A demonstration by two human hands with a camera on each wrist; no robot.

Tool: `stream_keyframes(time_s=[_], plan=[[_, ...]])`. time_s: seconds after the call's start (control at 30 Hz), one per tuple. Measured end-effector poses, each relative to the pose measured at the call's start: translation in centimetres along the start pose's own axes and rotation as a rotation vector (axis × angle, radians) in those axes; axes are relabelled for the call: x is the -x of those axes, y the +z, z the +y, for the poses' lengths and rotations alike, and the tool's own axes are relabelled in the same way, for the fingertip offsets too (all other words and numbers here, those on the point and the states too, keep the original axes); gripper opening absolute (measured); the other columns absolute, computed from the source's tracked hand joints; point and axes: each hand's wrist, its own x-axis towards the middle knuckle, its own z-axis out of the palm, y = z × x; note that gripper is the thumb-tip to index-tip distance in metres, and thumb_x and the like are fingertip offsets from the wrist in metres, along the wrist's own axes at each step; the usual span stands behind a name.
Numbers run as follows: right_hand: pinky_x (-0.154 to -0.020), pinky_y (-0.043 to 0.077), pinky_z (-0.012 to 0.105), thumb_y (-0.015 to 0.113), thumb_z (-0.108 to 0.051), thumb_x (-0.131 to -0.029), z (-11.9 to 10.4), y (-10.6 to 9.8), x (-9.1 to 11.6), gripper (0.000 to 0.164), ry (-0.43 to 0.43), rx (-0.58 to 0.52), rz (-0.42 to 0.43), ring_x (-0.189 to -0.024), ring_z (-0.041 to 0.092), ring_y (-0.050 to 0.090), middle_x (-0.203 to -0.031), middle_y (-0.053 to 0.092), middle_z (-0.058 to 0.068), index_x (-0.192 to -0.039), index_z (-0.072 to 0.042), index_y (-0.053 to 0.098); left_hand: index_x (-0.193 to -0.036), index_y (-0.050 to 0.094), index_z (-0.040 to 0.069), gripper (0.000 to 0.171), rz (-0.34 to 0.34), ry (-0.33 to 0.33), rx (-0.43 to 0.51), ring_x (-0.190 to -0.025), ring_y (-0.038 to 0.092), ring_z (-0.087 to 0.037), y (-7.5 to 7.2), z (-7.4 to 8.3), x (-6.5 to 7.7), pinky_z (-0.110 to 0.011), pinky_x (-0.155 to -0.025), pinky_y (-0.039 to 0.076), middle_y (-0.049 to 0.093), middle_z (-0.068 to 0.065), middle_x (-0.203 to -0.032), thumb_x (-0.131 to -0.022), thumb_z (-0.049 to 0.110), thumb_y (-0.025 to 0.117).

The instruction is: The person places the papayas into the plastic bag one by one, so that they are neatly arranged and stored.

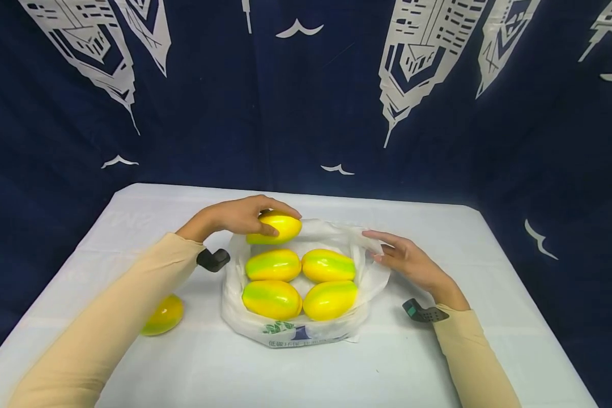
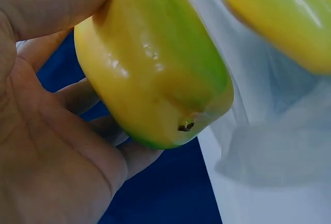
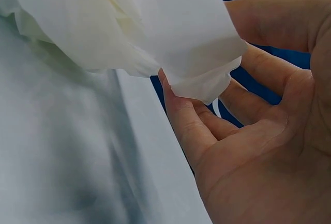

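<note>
My left hand grips a shiny yellow-green papaya between thumb and fingers, over the far left part of a white plastic bag. Close up in the left wrist view, the papaya shows a dark stem spot at one end. Inside the open bag lie several similar papayas in two rows. At the bag's right side, my right hand holds the rim, with the thin plastic between thumb and fingers in the right wrist view.
Another papaya lies on the white table left of the bag, partly hidden behind the left sleeve. Behind the table hangs a dark blue curtain with white prints. Each wrist wears a small black device.
</note>
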Motion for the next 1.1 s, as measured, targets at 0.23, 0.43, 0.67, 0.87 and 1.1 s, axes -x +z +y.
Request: stream_keyframes(time_s=[0.23, 0.43, 0.67, 0.87, 1.1], plan=[[-0.104, 0.047, 0.021, 0.064, -0.016, -0.098, 0.1, 0.0, 0.1, 0.055, -0.003, -0.001, 0.003, -0.146, 0.033, 0.038, -0.164, 0.031, 0.0, -0.15, -0.021, 0.047, -0.145, 0.054, 0.014, 0.053, -0.013, 0.039, 0.0, -0.124, 0.054, -0.023, 1.2, -0.2, -2.7, -0.042, -0.108, 0.047, 0.054, -0.005, -0.146, -0.094, 0.003, 0.062], [-0.107, 0.046, 0.027, 0.064, -0.018, -0.098, 0.1, -0.1, 0.1, 0.055, 0.001, 0.011, 0.006, -0.146, 0.032, 0.038, -0.163, 0.031, 0.0, -0.15, -0.022, 0.048, -0.144, 0.055, 0.013, 0.053, -0.024, 0.057, -0.026, -0.129, 0.052, -0.023, 1.9, -0.1, -4.0, -0.043, -0.112, 0.043, 0.054, -0.005, -0.147, -0.093, 0.003, 0.062], [-0.109, 0.046, 0.031, 0.064, -0.017, -0.098, 0.0, 0.0, 0.0, 0.055, 0.017, 0.007, 0.007, -0.145, 0.031, 0.039, -0.163, 0.031, -0.001, -0.15, -0.024, 0.048, -0.143, 0.056, 0.012, 0.053, -0.02, 0.067, -0.036, -0.129, 0.051, -0.025, 2.3, 0.2, -4.8, -0.043, -0.113, 0.042, 0.054, -0.007, -0.147, -0.092, 0.0, 0.062], [-0.107, 0.047, 0.027, 0.063, -0.015, -0.098, -0.1, 0.1, 0.0, 0.054, 0.019, 0.001, 0.003, -0.144, 0.031, 0.042, -0.163, 0.031, -0.001, -0.15, -0.024, 0.048, -0.144, 0.055, 0.014, 0.053, -0.021, 0.052, -0.066, -0.132, 0.049, -0.026, 2.8, 0.3, -5.7, -0.045, -0.114, 0.041, 0.052, -0.007, -0.149, -0.093, 0.002, 0.062], [-0.103, 0.048, 0.022, 0.061, -0.012, -0.099, -0.2, 0.2, 0.0, 0.055, 0.011, -0.034, -0.009, -0.144, 0.03, 0.042, -0.164, 0.029, 0.001, -0.15, -0.021, 0.046, -0.144, 0.056, 0.019, 0.052, -0.026, 0.041, -0.088, -0.138, 0.044, -0.024, 3.7, 0.8, -6.7, -0.045, -0.118, 0.037, 0.049, -0.003, -0.151, -0.094, 0.005, 0.062]])
